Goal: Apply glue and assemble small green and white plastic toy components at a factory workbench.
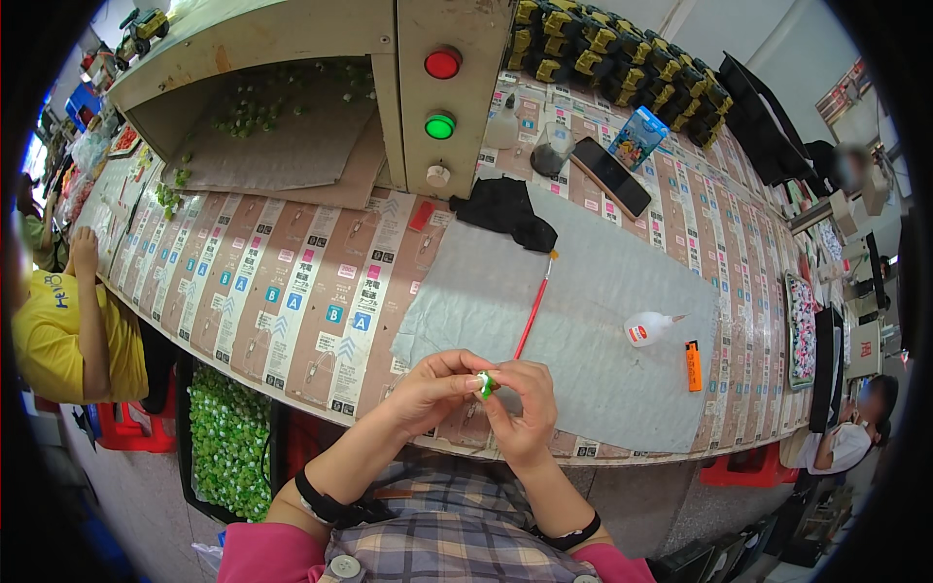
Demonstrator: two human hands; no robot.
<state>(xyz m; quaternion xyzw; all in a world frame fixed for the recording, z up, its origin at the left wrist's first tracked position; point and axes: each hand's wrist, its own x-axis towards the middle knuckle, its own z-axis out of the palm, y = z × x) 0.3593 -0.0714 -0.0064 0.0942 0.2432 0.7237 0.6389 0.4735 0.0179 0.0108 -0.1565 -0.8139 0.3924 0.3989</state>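
Head view: a small green and white piece (486,386) is held up in front of the body, above the near side of the table (292,291). It is pinched between the thumb and forefinger of the left hand (429,394), which are closed on it. By the right hand (526,412) it is gripped from the other side, thumb and forefinger drawn together at the piece; how firmly it is pressed cannot be told.

Beyond the hands, the table is partly covered by a grey sheet (603,394). On this are laid a red-handled brush (534,316), its tip pointed away near a black cloth (498,207), a small white bottle (646,329), tipped on its side, and an orange tool (693,365) near the right edge. Farther back, a phone (610,179) is seen. Below the table at left, many green and white pieces (228,437) are held in a black bin (279,418).
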